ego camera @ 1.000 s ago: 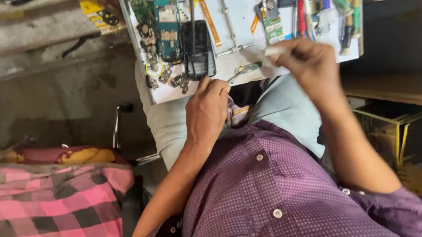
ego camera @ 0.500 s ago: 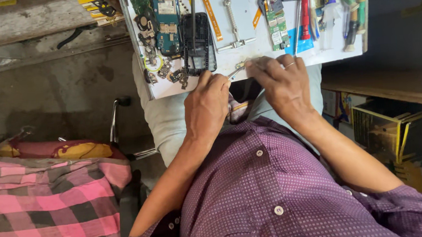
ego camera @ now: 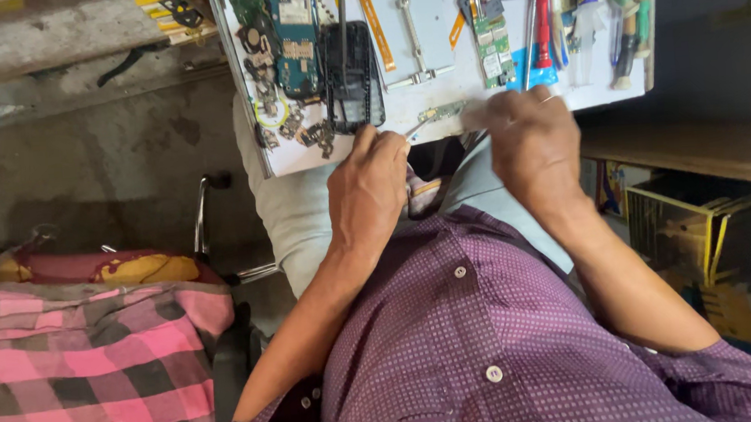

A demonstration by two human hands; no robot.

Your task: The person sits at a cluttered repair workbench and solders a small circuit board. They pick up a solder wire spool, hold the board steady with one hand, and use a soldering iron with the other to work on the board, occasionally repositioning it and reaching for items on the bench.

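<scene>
A white work board point(ego camera: 403, 103) rests on my lap, covered with phone parts. My left hand point(ego camera: 370, 194) sits at its near edge and pinches thin metal tweezers point(ego camera: 416, 128), whose tip points at a small green circuit strip point(ego camera: 441, 110). My right hand point(ego camera: 531, 143) hovers just right of that strip with curled, blurred fingers; whether it holds anything is unclear. Beyond my left hand lies a black phone frame point(ego camera: 353, 76), beside a blue-green circuit board point(ego camera: 295, 36).
On the board lie a second green circuit board point(ego camera: 494, 48), a red-handled tool point(ego camera: 542, 23), orange flex strips point(ego camera: 370, 9) and several other tools. A pink checked cloth point(ego camera: 78, 373) is at my left, a wooden shelf point(ego camera: 697, 149) and yellow crate point(ego camera: 684, 216) at my right.
My right hand has come down from the tools at the far right of the board to its near edge, close to my left hand. My left hand has barely moved.
</scene>
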